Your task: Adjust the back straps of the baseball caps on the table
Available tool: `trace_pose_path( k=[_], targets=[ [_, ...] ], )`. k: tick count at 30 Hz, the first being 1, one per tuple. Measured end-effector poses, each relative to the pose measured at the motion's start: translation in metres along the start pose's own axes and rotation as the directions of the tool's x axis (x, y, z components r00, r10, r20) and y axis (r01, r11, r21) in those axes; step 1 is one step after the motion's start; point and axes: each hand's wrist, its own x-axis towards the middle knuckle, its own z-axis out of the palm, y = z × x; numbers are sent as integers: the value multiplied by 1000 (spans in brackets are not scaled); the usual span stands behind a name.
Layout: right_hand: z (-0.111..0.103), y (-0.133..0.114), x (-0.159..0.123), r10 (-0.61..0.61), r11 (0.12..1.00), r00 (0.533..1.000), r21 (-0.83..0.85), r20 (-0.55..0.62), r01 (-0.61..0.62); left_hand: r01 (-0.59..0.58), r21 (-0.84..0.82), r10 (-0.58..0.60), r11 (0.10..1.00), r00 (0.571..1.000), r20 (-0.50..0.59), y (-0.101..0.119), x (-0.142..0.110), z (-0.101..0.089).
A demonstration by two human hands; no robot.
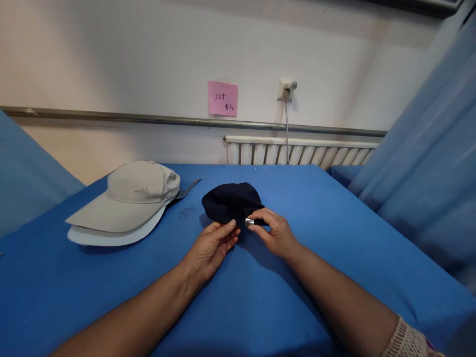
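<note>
A dark navy cap (232, 198) is held just over the blue-covered table, its back strap side toward me. My left hand (215, 245) pinches the cap's lower edge between thumb and fingers. At the strap, my right hand (273, 230) grips a small silver metal buckle (250, 222) between thumb and forefinger. The far side of the cap and its brim are hidden from this angle.
On the left, a beige cap (136, 183) lies stacked over a pale one (117, 238), with a dark strap (189, 188) sticking out. The blue table cover (178, 307) spreads beneath. Blue curtains (420, 148) hang at the right, and a radiator (305, 151) stands behind.
</note>
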Motion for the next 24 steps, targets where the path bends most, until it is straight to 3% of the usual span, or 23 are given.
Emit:
trace_pose_path(
  k=[5, 14, 18, 24],
  targets=[
    [1, -3, 0, -27, 1000, 998, -5, 49, 27, 44, -39, -43, 998, 999, 28, -6, -1, 2],
    [5, -2, -2, -37, 998, 995, -54, 90, 42, -10, 62, 11, 998, 1000, -16, -14, -3, 1],
    [5, -2, -2, -14, 992, 994, -127, 107, 28, -7, 83, 4, 997, 999, 33, -17, -4, 1],
    [6, -11, 0, 41, 946, 974, -323, 223, 34, -4, 54, -1, 999, 995, 103, -21, 0, 4]
  ],
)
